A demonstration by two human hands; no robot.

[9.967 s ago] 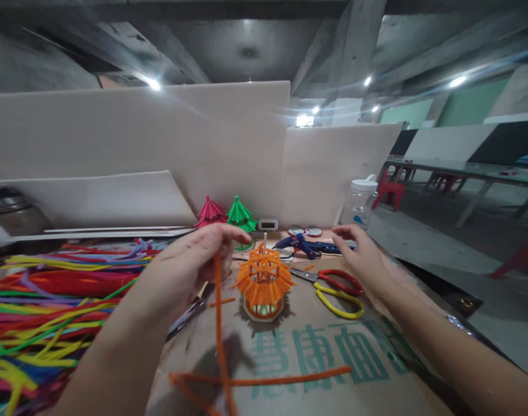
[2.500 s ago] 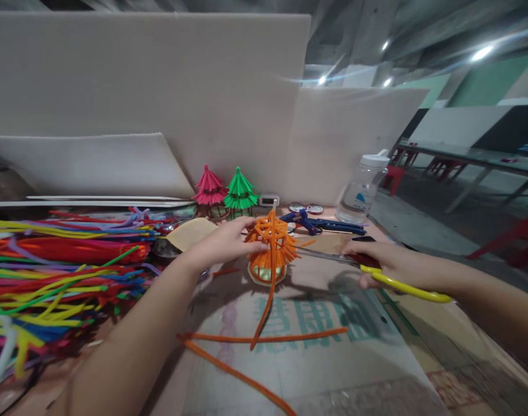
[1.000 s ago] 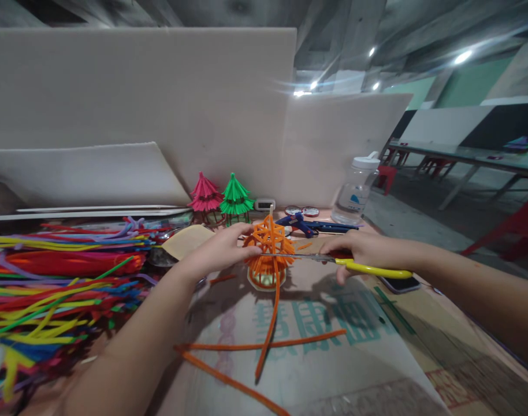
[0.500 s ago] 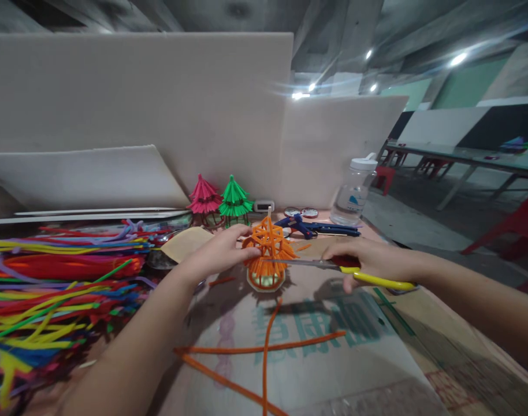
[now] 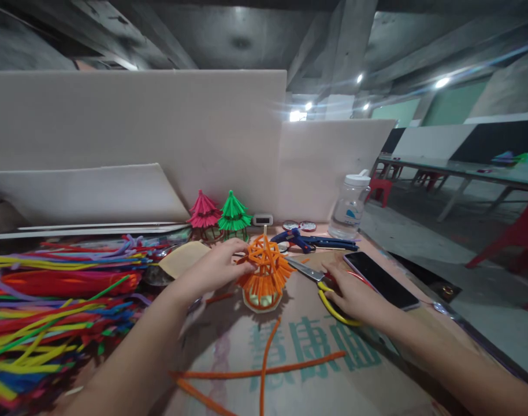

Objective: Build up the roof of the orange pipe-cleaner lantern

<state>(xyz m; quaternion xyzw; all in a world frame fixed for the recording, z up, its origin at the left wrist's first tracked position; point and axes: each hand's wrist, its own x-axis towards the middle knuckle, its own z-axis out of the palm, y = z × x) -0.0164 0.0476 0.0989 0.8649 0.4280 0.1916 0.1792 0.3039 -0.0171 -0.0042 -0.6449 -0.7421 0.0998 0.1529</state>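
Observation:
An orange pipe-cleaner pavilion (image 5: 266, 271) with a fringed roof and a thin pale stick at its top stands on the cardboard. My left hand (image 5: 229, 263) grips its left side between thumb and fingers. To its right, scissors (image 5: 320, 277) with yellow and red handles lie low over the cardboard, blades pointing at the pavilion. Around the handles are the fingers of my right hand (image 5: 348, 292), palm down. Loose orange pipe cleaners (image 5: 264, 370) cross each other in front. Behind stand a pink pavilion (image 5: 203, 211) and a green pavilion (image 5: 233, 214) of the same kind.
Bundles of coloured pipe cleaners (image 5: 64, 300) fill the left side. A blue glue gun (image 5: 298, 238), blue-handled pliers (image 5: 333, 242) and a water bottle (image 5: 349, 208) are at the back right. A phone (image 5: 380, 280) lies beyond my right hand. White boards (image 5: 138, 127) rise behind.
The scissors' blades have come away from the orange pavilion, and my right hand has lowered them toward the cardboard. My left hand keeps its hold. The view has tilted up, uncovering the phone.

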